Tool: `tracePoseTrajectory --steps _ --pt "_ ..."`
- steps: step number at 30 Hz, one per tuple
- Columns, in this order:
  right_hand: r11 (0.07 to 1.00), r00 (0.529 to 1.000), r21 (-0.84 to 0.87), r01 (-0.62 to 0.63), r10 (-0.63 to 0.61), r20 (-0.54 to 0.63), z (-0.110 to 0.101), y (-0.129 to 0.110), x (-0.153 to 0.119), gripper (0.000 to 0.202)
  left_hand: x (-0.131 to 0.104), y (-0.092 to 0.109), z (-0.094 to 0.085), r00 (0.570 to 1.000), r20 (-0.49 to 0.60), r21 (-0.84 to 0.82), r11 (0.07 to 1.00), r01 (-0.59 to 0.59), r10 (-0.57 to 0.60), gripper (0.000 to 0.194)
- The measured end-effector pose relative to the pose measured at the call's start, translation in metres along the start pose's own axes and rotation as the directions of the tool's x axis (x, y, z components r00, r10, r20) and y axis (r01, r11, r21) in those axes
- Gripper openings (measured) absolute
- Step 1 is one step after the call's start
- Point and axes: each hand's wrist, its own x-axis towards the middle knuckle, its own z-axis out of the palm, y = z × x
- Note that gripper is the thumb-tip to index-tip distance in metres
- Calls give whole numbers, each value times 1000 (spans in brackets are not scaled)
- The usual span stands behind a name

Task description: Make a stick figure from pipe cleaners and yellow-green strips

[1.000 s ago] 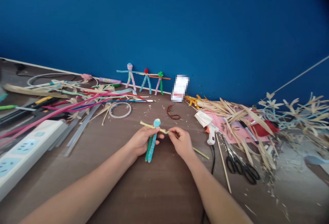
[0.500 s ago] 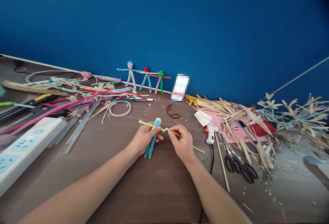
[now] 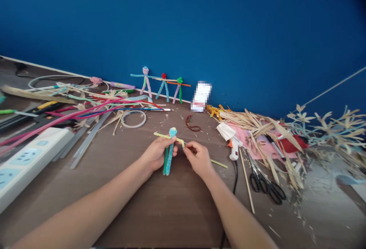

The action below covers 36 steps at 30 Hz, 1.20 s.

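Observation:
My left hand is closed around the middle of a small pipe-cleaner figure with a light blue head and blue and green legs that hang down. A yellow-green pipe cleaner crosses the figure just below its head, like arms. Its right end is bent and pinched between the fingertips of my right hand. Another yellow-green pipe-cleaner piece lies on the table to the right, partly behind my right hand. Whether it joins the held one is hidden.
Three finished-looking pipe-cleaner figures lean on the blue wall. A glue gun, scissors, a wooden stick and dried leaves lie right. A power strip, ring and loose pipe cleaners lie left. A bead bracelet is ahead.
Both hands have shifted slightly left with the figure, which now hangs more upright. The right end of the yellow-green pipe cleaner bends more sharply downward at my right fingertips.

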Motion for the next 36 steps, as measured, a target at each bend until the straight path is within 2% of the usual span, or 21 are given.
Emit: tracePoseTrajectory --steps 3,6,8,13,15,24,29,36 --pt "1000 999 10 -3 3 -49 -1 -1 1 14 1 1 0 999 -34 19 1000 -1 1 15" --pt "997 989 -21 79 -81 -120 -4 -8 0 21 1 1 0 992 -114 21 999 -50 52 13" --pt "993 985 -8 115 -115 -130 -5 -12 -1 23 2 0 1 988 -128 18 996 -84 86 12" --pt "980 998 197 7 6 -64 -4 -12 -1 19 0 -4 4 987 -92 61 990 -128 133 18" --pt "975 997 220 -31 45 -59 -3 -11 0 17 -2 -4 5 989 -72 106 986 -125 133 20" --pt "990 998 143 -1 10 -63 -6 -15 0 7 -2 -6 4 998 -53 188 982 -31 42 22" --pt "990 990 108 86 -73 -120 -3 -13 -3 7 0 -6 2 999 -47 175 984 14 -5 22" --pt "992 986 89 86 -72 -148 -5 -10 -1 12 -3 -5 9 999 -47 143 990 20 -14 25"
